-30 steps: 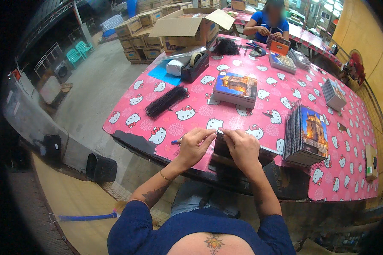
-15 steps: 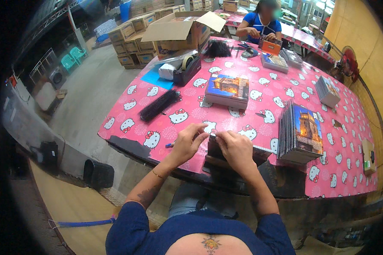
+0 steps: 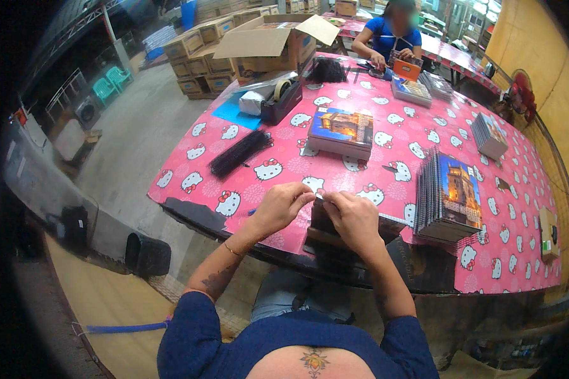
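Observation:
My left hand (image 3: 286, 206) is closed in a pinch above the table's near edge. My right hand (image 3: 354, 218) is also pinched, its fingertips almost meeting the left ones. A tiny pale bit shows between the fingertips, too small to name. Beneath my right hand is a dark, flat-sided object (image 3: 322, 230) at the table edge, partly covered by the hand; its kind is unclear. To the right stands a stack of spiral-bound notebooks (image 3: 458, 196) with a building on the cover. Farther off lies a pile of matching printed covers or pages (image 3: 340, 131).
Black binding wires (image 3: 240, 153) lie left of the pile. Behind them are a tape dispenser (image 3: 281, 101) and an open carton (image 3: 265, 50). More notebooks (image 3: 489, 136) stand at the right. A co-worker (image 3: 392, 41) handles a notebook across the pink patterned table (image 3: 284, 252).
My hands stay together at the same spot, with small finger movements. The co-worker's hand has shifted down toward the table. The whole view has moved slightly.

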Demonstrator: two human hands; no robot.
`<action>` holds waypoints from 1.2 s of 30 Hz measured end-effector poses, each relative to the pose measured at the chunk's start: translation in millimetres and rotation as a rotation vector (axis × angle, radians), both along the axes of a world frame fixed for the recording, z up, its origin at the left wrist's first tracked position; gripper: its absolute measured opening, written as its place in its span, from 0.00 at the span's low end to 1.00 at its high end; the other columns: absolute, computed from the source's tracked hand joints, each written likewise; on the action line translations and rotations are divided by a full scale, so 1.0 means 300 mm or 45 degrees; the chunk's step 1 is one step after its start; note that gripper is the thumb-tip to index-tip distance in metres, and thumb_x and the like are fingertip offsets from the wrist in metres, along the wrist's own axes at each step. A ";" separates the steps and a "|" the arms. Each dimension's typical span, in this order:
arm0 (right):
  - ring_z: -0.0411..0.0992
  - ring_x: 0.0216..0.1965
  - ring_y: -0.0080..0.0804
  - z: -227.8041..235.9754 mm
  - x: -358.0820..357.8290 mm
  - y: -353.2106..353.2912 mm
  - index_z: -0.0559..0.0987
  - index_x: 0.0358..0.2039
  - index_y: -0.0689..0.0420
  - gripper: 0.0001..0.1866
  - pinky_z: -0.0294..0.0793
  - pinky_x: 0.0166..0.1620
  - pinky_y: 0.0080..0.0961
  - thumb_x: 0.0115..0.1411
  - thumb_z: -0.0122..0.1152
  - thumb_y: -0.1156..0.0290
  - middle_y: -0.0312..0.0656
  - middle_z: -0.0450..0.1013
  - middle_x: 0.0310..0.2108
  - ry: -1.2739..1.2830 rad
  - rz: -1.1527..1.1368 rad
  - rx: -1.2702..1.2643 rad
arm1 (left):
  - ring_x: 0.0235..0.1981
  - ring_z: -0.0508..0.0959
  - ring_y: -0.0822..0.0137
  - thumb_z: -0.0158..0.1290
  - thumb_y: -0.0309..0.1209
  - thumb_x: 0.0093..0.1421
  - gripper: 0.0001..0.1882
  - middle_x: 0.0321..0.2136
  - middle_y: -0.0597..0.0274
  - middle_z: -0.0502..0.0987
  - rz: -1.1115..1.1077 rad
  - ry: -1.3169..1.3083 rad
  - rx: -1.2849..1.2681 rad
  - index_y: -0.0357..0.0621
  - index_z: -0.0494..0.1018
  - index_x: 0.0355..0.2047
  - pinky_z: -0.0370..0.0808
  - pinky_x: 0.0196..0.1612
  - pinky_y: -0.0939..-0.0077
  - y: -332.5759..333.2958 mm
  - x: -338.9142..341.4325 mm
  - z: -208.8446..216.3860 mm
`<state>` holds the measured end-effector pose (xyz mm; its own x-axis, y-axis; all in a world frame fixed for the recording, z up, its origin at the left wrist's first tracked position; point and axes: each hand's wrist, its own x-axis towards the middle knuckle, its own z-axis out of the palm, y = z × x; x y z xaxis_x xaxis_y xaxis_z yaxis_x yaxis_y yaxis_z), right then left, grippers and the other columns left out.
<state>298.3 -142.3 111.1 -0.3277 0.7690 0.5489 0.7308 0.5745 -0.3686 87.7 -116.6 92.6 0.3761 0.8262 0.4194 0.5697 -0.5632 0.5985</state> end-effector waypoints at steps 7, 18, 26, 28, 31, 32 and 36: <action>0.78 0.32 0.42 -0.006 0.011 0.002 0.82 0.38 0.51 0.08 0.75 0.34 0.37 0.59 0.63 0.65 0.40 0.79 0.31 0.005 -0.004 -0.070 | 0.30 0.78 0.59 0.61 0.32 0.60 0.15 0.32 0.56 0.75 -0.190 -0.065 -0.050 0.45 0.75 0.47 0.74 0.34 0.67 -0.002 0.015 0.086; 0.78 0.34 0.48 0.009 0.026 0.014 0.81 0.38 0.55 0.09 0.75 0.37 0.42 0.60 0.63 0.66 0.46 0.79 0.32 0.029 0.068 -0.194 | 0.34 0.79 0.53 0.56 0.38 0.65 0.11 0.32 0.54 0.78 -0.259 0.154 0.145 0.43 0.76 0.39 0.75 0.36 0.63 0.045 0.012 0.062; 0.77 0.34 0.50 0.012 0.032 0.013 0.79 0.39 0.53 0.09 0.75 0.35 0.45 0.63 0.56 0.64 0.46 0.78 0.31 -0.035 0.073 -0.204 | 0.35 0.78 0.51 0.58 0.35 0.62 0.12 0.32 0.52 0.77 -0.204 0.242 0.016 0.43 0.74 0.41 0.73 0.35 0.61 0.057 0.005 0.060; 0.78 0.33 0.50 0.005 0.035 0.018 0.79 0.39 0.53 0.09 0.75 0.35 0.46 0.63 0.56 0.64 0.47 0.78 0.31 -0.034 0.063 -0.208 | 0.37 0.77 0.46 0.57 0.36 0.62 0.13 0.33 0.50 0.77 -0.197 0.160 0.124 0.43 0.72 0.42 0.73 0.36 0.55 0.027 0.041 0.062; 0.78 0.34 0.49 0.016 0.042 0.018 0.79 0.40 0.53 0.09 0.75 0.36 0.46 0.63 0.56 0.64 0.47 0.78 0.31 -0.023 0.109 -0.233 | 0.34 0.77 0.54 0.59 0.32 0.61 0.14 0.31 0.53 0.75 -0.349 0.152 -0.035 0.43 0.72 0.44 0.73 0.34 0.62 0.060 0.005 0.088; 0.78 0.34 0.49 0.017 0.042 0.020 0.80 0.40 0.53 0.09 0.75 0.36 0.46 0.63 0.56 0.64 0.47 0.78 0.31 -0.026 0.103 -0.240 | 0.33 0.77 0.56 0.60 0.31 0.60 0.14 0.30 0.55 0.74 -0.395 0.135 -0.118 0.43 0.72 0.44 0.73 0.33 0.64 0.069 -0.008 0.102; 0.78 0.34 0.47 0.003 0.054 0.023 0.80 0.40 0.53 0.10 0.75 0.36 0.45 0.63 0.57 0.64 0.46 0.78 0.32 -0.032 0.123 -0.147 | 0.33 0.78 0.56 0.57 0.36 0.63 0.17 0.31 0.56 0.74 -0.332 0.235 0.021 0.46 0.73 0.51 0.74 0.35 0.64 0.060 -0.001 0.101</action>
<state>314.4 -135.3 112.1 -0.4154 0.7910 0.4492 0.6841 0.5971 -0.4188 87.4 -98.7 123.0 0.6454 0.6855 0.3368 0.5027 -0.7133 0.4884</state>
